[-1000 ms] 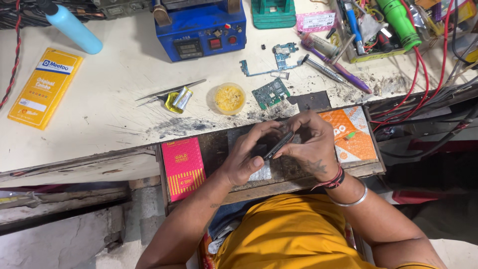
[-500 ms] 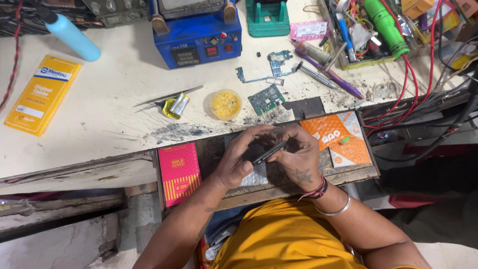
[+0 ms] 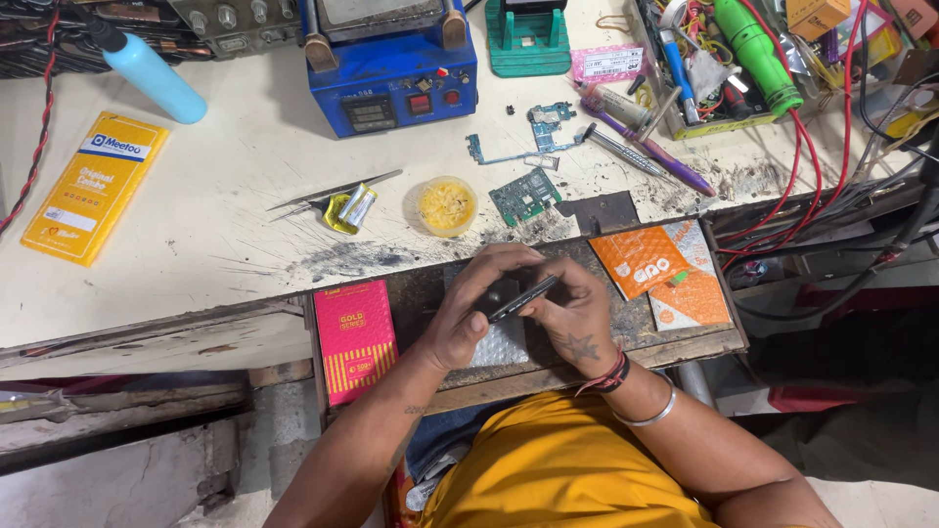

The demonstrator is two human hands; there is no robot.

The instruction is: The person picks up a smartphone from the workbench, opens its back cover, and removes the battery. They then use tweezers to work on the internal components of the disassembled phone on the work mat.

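Both hands meet over the open wooden drawer [image 3: 724, 344] below the bench edge. My left hand [image 3: 474, 313] curls around a thin dark phone [image 3: 523, 297], held on edge and slanted. My right hand [image 3: 572, 313] pinches the same phone from the right; a star tattoo, a red thread and a metal bangle mark that wrist. Under the hands lies a piece of bubble wrap [image 3: 501, 344]. What the fingertips touch on the phone is hidden.
In the drawer lie a pink box [image 3: 355, 337] on the left and orange packets [image 3: 657, 266] on the right. On the bench: green circuit board [image 3: 524, 196], yellow round tub [image 3: 446, 204], tweezers [image 3: 333, 191], blue machine [image 3: 389, 68], yellow box [image 3: 94, 186], blue bottle [image 3: 152, 76], tools and red wires at right.
The hands have stayed on the phone over the drawer, and its slant has changed slightly. The view has shifted a little.
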